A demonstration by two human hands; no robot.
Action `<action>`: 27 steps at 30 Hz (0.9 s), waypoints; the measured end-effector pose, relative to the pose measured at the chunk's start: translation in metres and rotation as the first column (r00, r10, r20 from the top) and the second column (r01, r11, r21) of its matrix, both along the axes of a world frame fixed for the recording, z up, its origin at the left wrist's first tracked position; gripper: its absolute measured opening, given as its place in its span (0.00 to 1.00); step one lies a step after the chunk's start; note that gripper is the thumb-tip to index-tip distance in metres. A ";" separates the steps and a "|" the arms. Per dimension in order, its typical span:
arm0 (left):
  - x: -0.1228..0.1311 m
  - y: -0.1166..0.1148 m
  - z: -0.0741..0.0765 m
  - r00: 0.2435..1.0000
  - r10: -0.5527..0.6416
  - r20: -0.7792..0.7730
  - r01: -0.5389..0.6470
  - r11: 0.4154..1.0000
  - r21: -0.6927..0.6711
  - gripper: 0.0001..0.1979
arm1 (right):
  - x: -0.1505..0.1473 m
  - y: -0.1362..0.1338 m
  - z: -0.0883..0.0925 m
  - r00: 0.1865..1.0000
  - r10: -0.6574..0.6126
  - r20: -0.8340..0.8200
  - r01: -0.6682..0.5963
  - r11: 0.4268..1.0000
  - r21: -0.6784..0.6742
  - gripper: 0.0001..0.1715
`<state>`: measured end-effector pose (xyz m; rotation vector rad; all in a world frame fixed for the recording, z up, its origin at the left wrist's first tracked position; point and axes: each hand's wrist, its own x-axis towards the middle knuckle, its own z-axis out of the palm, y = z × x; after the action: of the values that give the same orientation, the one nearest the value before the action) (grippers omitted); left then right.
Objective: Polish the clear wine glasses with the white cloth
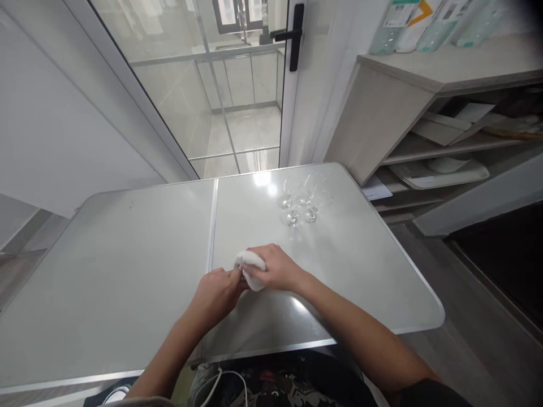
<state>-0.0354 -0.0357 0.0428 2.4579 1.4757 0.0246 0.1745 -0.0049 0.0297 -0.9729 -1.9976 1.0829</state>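
My right hand (278, 268) is closed on a white cloth (255, 280), which is bunched up over the near middle of the table. Right against it, my left hand (216, 293) has its fingers curled at the cloth's left side. Whatever sits between those fingers is small and mostly hidden by the cloth and hands, so I cannot make it out. Farther off, on the right half of the tabletop, several transparent stemmed glasses (292, 217) stand close together.
The pale folding table (161, 243) has a metal rim and a seam across its middle. Beyond its far edge is a glass door with a black handle (294, 37). A wooden shelf unit (390, 107) at the right carries bottles (435, 34) and papers.
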 end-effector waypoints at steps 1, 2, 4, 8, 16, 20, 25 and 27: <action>-0.002 0.000 -0.001 1.000 -0.009 0.023 0.009 1.000 0.002 0.13 | 0.003 0.002 0.000 0.995 0.008 -0.102 -0.025 0.986 -0.168 0.15; -0.003 0.001 -0.001 0.998 -0.004 0.059 0.005 1.000 -0.012 0.13 | 0.005 0.004 0.000 0.975 -0.009 -0.222 -0.065 0.945 -0.322 0.18; -0.005 0.002 -0.005 0.983 0.041 0.179 -0.026 0.996 -0.086 0.13 | 0.006 0.008 -0.003 0.875 -0.149 -0.460 -0.140 0.833 -0.535 0.20; 0.003 0.003 -0.018 0.818 0.208 0.537 -0.026 0.945 -0.327 0.16 | -0.005 0.007 -0.010 0.614 -0.425 -0.665 -0.207 0.727 -0.655 0.23; 0.045 -0.003 -0.036 0.461 0.481 0.745 -0.161 0.872 -0.463 0.30 | -0.030 -0.012 -0.035 0.667 -0.414 -0.619 -0.068 0.794 -0.604 0.32; 0.048 0.001 -0.038 0.511 0.492 0.705 -0.314 0.870 -0.379 0.27 | -0.026 -0.009 -0.040 0.788 -0.302 -0.536 0.056 0.903 -0.426 0.32; 0.035 0.007 -0.024 0.651 0.354 0.672 -0.205 0.934 -0.293 0.19 | -0.016 -0.001 -0.034 0.884 -0.134 -0.449 0.030 0.973 -0.230 0.27; 0.028 0.010 -0.015 0.706 0.296 0.644 -0.122 0.946 -0.301 0.18 | -0.014 0.000 -0.032 0.908 -0.113 -0.404 0.024 0.975 -0.220 0.26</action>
<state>-0.0074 -0.0253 0.0283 1.7619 1.2948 0.6893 0.1601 -0.0051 -0.0028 -0.8258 -1.5161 1.3545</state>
